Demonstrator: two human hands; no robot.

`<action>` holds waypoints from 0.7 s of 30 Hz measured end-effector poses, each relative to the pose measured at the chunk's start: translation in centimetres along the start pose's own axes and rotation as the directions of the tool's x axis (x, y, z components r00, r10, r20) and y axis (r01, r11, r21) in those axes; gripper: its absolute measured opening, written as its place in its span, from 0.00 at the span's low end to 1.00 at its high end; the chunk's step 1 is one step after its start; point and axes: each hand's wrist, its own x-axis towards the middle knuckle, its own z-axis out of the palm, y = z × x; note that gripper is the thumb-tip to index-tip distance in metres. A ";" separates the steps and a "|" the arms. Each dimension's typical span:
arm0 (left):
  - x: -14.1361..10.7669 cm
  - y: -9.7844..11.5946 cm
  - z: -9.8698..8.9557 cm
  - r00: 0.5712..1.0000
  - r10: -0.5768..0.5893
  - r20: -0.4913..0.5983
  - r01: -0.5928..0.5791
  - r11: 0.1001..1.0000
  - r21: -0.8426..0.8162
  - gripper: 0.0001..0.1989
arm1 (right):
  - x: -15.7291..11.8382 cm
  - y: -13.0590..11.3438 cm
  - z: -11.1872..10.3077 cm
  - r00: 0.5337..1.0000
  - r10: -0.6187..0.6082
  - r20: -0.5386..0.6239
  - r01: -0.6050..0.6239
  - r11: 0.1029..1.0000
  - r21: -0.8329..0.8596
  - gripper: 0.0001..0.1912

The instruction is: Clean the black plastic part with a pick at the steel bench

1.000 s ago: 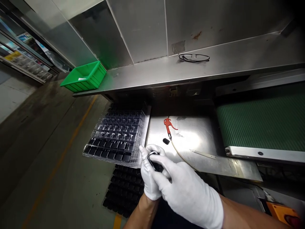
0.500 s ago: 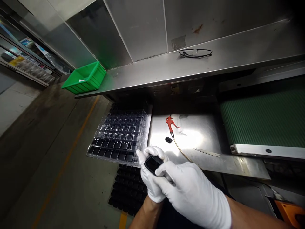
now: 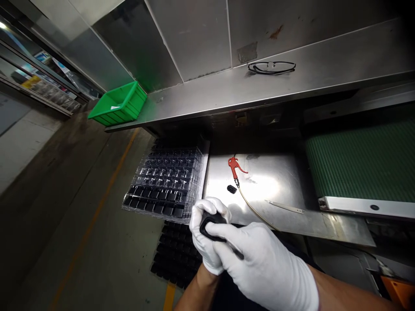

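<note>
My left hand (image 3: pixel 204 242), in a white glove, is wrapped round a small black rounded part (image 3: pixel 213 221). The gloved right hand (image 3: pixel 262 255) reaches over from the right, its index finger pressed into the hollow of that part. Between the right thumb and fingers a slim dark tool (image 3: pixel 238 253) shows in part; the rest of it is hidden. Beyond my hands, a small black piece (image 3: pixel 231 189) lies on the metal table (image 3: pixel 259 172) beside a red air gun (image 3: pixel 234 167). Metal tweezers (image 3: pixel 285 206) lie farther right.
Clear trays of black parts (image 3: pixel 158 185) are stacked at the left, with more black parts (image 3: pixel 177 250) lower down. A green bin (image 3: pixel 119 106) and glasses (image 3: pixel 272 67) rest on the metal shelf (image 3: pixel 201 97). The green conveyor belt (image 3: pixel 366 160) is at the right.
My right index finger has moved over the opening of the black part and into it. My left fingers have curled closer round the part. The view has shifted slightly.
</note>
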 end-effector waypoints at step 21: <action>0.8 -1.1 1.1 0.998 0.057 -0.001 -0.057 0.997 -0.043 0.19 | -0.1 0.6 -0.1 0.993 0.090 -0.070 -0.073 0.974 0.215 0.09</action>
